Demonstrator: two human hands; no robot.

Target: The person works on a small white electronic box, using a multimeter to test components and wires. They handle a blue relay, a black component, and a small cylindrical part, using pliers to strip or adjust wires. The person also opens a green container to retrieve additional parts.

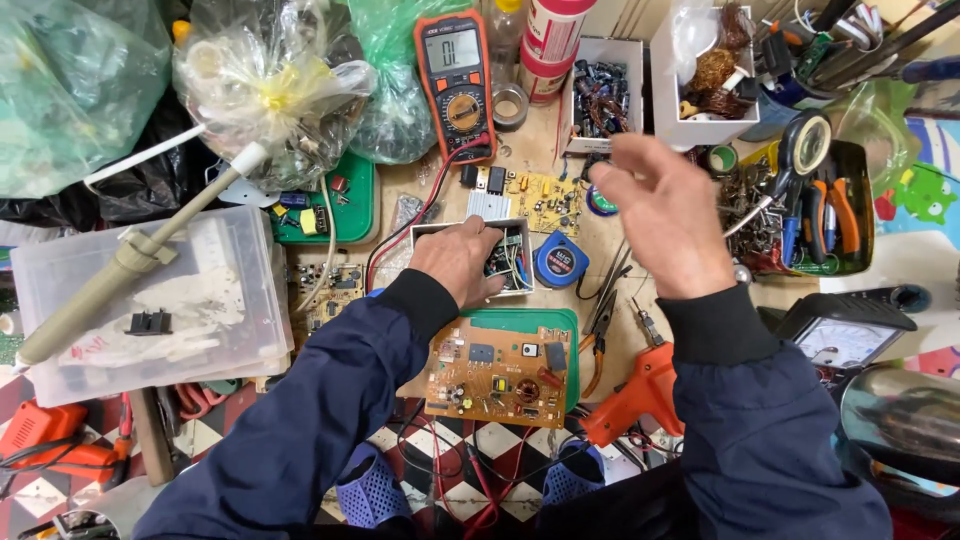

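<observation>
Cluttered electronics desk [590,245]. Left hand [458,258] has fingers curled into small white parts box [510,258], picking through components; grip contents hidden. Right hand [668,215] hovers above, fingers loosely open, empty. Orange circuit board [495,372] lies just below the left fingers, multimeter [456,85] beyond.

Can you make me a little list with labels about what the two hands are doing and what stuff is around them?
Left hand: reaching into a small white box of parts, fingers inside it
Right hand: raised above the bench, fingers loosely curled; cannot tell if it pinches anything
Below the hands: brown circuit board lying on a green tray
Above the left hand: orange multimeter, red and black leads trailing down
Between the hands: round blue tape measure, pliers
Lower right: orange glue gun
Far left: clear plastic tub
</observation>
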